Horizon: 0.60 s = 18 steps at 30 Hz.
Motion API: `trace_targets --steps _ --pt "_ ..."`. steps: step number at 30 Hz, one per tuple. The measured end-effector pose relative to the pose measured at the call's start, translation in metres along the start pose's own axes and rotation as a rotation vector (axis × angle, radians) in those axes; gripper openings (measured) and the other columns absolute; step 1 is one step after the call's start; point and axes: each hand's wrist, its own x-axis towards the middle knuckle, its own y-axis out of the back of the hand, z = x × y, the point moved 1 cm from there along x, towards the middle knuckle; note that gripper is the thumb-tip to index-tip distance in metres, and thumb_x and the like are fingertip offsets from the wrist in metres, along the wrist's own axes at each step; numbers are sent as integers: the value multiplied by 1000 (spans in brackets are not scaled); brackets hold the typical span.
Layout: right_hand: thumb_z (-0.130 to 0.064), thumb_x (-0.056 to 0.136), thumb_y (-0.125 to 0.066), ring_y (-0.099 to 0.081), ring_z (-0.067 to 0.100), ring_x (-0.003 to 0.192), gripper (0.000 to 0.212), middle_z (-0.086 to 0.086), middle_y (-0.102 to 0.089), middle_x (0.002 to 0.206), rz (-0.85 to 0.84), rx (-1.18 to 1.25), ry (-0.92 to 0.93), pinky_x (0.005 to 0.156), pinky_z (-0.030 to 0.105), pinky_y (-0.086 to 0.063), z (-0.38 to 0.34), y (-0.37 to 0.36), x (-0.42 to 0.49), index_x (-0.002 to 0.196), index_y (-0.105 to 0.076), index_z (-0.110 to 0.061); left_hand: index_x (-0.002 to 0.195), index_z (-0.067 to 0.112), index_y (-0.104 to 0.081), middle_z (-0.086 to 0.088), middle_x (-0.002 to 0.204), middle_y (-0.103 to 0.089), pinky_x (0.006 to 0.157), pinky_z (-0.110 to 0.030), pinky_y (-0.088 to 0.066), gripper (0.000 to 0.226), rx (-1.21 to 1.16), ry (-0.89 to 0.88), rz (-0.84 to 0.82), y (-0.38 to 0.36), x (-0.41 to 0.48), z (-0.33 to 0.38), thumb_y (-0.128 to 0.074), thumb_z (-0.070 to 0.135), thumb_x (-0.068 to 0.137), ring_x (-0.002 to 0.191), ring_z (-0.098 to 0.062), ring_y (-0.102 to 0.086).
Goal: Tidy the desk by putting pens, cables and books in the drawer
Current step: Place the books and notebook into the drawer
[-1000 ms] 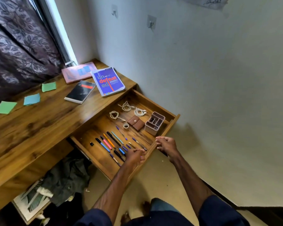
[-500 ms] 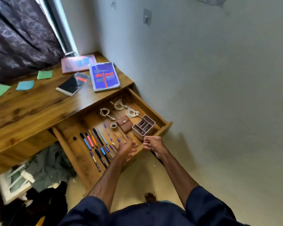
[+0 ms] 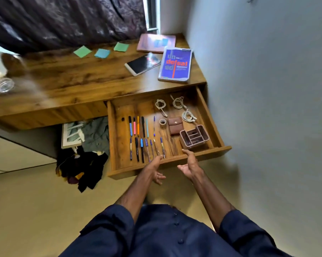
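In the open drawer (image 3: 119, 145), pulled out from under the counter (image 3: 73, 84), the pens (image 3: 139, 138) are laid in two rows in its left half, and three coiled cables (image 3: 177, 102) are seen at its far right. These two parts of the task are judged done. The books are not yet put away: a dark book (image 3: 142, 64), a pink book (image 3: 155, 43) and a blue book (image 3: 176, 64) lie at the counter's far right corner, just beyond the drawer. At the drawer's near front edge the left hand (image 3: 155, 166) and the right hand (image 3: 190, 164) are held with fingers loose and spread, and nothing is gripped in either. At the far left a glass object (image 3: 3, 85) is smeared by blur and the counter is cut off, so nothing can be said of any pens or cables there. Whether the hands touch the front board cannot be told.
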Motion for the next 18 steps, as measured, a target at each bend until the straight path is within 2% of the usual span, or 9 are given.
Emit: trace_targets --steps 2,3,5,6,7,10,13,18 --pt "-32 81 -72 -41 42 139 80 23 -45 149 -10 -15 7 119 52 -29 -2 -7 7 149 -38 -6 158 18 -28 -24 158 -31 105 -63 -45 83 -152 -37 50 9 5 2 -59 58 92 124 -42 -55" --pt "-32 82 -70 -50 39 132 70 22 -55 142 -23 -13 10 117 53 -34 -4 -11 10 143 -46 -6 158 19 -30 -22 160 -28 105 -63 -44 81 -229 -54 61 13 11 5 -59 56 91 129 -43 -51" --pt "-32 87 -66 -64 33 113 47 20 -67 124 -56 0 6 92 49 -51 -12 -22 7 127 -58 -8 157 21 -32 -20 162 -27 105 -66 -44 82 -344 -60 53 20 19 14 -60 57 88 135 -46 -45" --pt "-31 89 -64 -66 32 106 39 19 -69 118 -66 12 9 79 45 -52 -16 -29 3 122 -60 -9 157 20 -31 -20 162 -27 105 -67 -43 85 -369 -43 41 21 21 20 -60 58 87 136 -47 -43" --pt "-30 91 -63 -66 32 102 36 18 -69 114 -73 28 18 75 43 -51 -18 -32 6 120 -59 -10 158 20 -28 -21 162 -26 105 -67 -41 87 -368 -30 36 20 20 25 -61 59 87 137 -47 -42" --pt "-29 89 -64 -63 32 99 43 18 -66 113 -61 21 30 93 49 -45 -28 -45 20 127 -55 -10 160 17 -21 -23 163 -21 108 -67 -38 88 -370 3 39 17 17 51 -59 56 91 140 -49 -38" --pt "-33 83 -66 -61 36 111 58 20 -65 122 -70 36 11 112 56 -35 -40 -62 44 135 -54 -10 160 16 -20 -23 163 -19 109 -68 -38 85 -412 41 40 21 25 83 -57 54 93 141 -50 -34" --pt "-30 81 -67 -52 37 125 60 18 -58 133 4 64 29 119 55 -25 -63 -107 76 136 -53 -11 158 14 -23 -23 162 -21 110 -62 -42 81 -402 57 31 31 42 137 -61 44 93 137 -48 -41"
